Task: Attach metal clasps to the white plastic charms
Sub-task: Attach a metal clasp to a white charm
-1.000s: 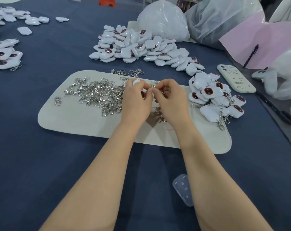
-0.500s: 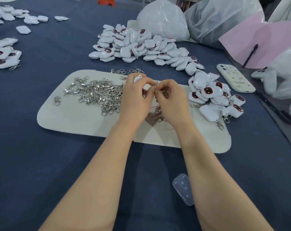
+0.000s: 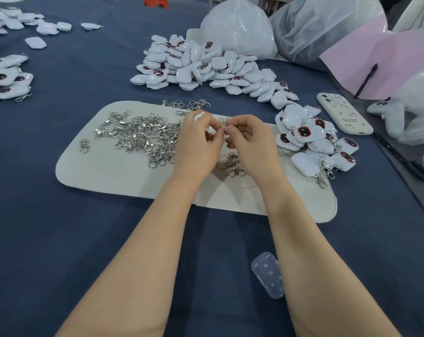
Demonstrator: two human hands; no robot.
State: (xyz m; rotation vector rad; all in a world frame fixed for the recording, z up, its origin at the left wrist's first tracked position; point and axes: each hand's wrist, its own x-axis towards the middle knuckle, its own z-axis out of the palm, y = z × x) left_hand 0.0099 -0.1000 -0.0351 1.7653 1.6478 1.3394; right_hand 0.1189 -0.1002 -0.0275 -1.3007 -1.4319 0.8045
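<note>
Over the mid worktop [image 3: 60, 239], above the mat [image 3: 104, 176], a charm [image 3: 198, 116] is gripped in the curled fingers of the left hand [image 3: 196, 144], and a clasp [image 3: 222, 122] is pinched by the fingertips of the right hand [image 3: 253, 142] just beside it. Loose clasps [image 3: 142, 135] are heaped on the mat toward the left edge. Bare charms [image 3: 206, 66] are piled toward the far edge; clasped ones [image 3: 313, 139] are gathered toward the right edge.

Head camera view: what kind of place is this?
Likely a small assembly workshop: a large pile of white charms, a heap of loose metal clasps on a felt mat, and a smaller pile of charms already clasped.
</note>
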